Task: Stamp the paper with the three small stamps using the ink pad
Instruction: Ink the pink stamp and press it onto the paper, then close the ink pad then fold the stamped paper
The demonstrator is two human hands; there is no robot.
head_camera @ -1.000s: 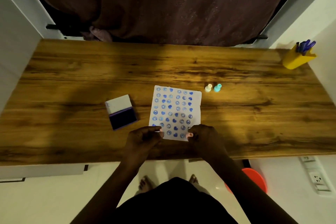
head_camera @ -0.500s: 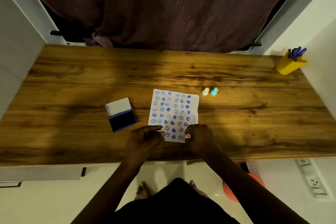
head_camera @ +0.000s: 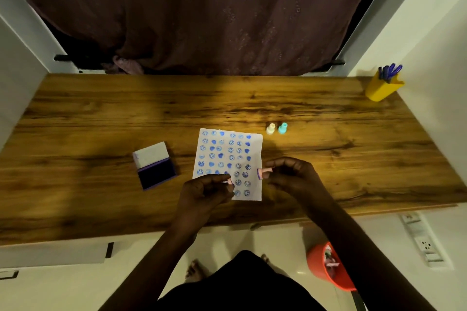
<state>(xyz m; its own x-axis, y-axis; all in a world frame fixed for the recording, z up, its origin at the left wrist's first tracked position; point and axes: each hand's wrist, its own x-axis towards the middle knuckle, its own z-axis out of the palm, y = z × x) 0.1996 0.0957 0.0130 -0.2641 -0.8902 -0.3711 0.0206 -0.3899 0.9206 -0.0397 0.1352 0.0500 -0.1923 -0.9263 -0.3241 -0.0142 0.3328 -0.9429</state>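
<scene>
A white paper [head_camera: 228,159] covered with several blue stamp marks lies on the wooden desk [head_camera: 101,121]. My right hand [head_camera: 290,174] holds a small pink stamp [head_camera: 262,172] sideways just off the paper's right edge, its inked face pointing left. My left hand [head_camera: 204,192] rests fingertips on the paper's lower left corner. A cream stamp [head_camera: 270,129] and a teal stamp [head_camera: 282,128] stand upright beyond the paper's top right corner. The open ink pad [head_camera: 155,165], dark blue with a white lid, sits left of the paper.
A yellow cup of blue pens [head_camera: 382,84] stands at the desk's far right corner. A dark curtain [head_camera: 202,12] hangs behind the desk. An orange bin [head_camera: 328,265] sits on the floor at right, below a wall power strip [head_camera: 424,242].
My right hand has lifted the pink stamp off the paper's lower part and turned it sideways, moving right. The left hand stays pressing the paper's lower left. The camera view has shifted slightly.
</scene>
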